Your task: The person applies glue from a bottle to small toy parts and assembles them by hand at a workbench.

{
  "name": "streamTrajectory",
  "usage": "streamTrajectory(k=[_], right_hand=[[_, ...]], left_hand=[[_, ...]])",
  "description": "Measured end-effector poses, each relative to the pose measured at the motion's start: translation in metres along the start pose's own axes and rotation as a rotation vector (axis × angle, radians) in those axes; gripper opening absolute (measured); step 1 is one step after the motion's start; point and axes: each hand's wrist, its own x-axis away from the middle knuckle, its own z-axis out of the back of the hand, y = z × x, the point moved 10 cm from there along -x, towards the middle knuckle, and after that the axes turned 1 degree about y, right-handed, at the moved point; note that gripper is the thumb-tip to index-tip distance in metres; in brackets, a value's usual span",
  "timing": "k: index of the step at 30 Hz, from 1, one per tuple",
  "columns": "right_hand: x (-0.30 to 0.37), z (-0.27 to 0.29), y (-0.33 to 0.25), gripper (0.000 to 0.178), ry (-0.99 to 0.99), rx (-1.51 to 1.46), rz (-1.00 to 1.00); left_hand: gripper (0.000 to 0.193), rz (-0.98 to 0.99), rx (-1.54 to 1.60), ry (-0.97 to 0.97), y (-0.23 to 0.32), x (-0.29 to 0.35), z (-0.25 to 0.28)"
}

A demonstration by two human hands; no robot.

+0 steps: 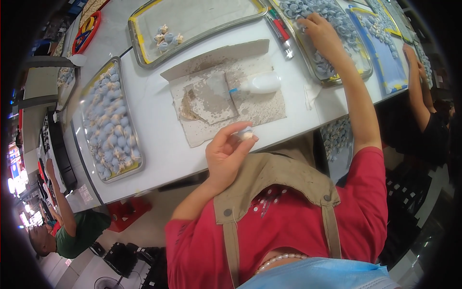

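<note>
Close to the table's front edge, my left hand pinches a small blue-and-cream figure piece between thumb and fingertips. My right hand is stretched forward to a metal tray heaped with grey-blue curved pieces. Its fingers are bent together at the heap's left side; what lies between the fingertips is too small to make out. Between my hands, a white squeeze bottle with a blue tip lies on stained cardboard.
At the left, a tray is full of blue-and-cream pieces. A larger tray behind the cardboard holds several more. Pens lie beside it, and a red basket stands far left. Co-workers' arms show at right and left.
</note>
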Motion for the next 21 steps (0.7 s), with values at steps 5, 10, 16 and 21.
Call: streamTrajectory(k=[5,10,16,21], right_hand=[[0.006,-0.004,0.009,0.024,0.026,0.054,0.057],[0.014,-0.003,-0.003,0.021,0.038,0.176,0.059],[0.022,0.008,-0.019,0.020,-0.029,0.225,0.123],[0.029,0.038,-0.026,0.016,0.103,0.095,0.048]], left_hand=[[0.032,0.028,0.017,-0.025,-0.003,-0.002,-0.011],[0.032,0.062,0.037,-0.015,-0.008,-0.004,-0.009],[0.031,0.068,0.040,-0.015,-0.007,-0.002,-0.005],[0.034,0.084,0.004,-0.021,-0.015,-0.006,0.001]])
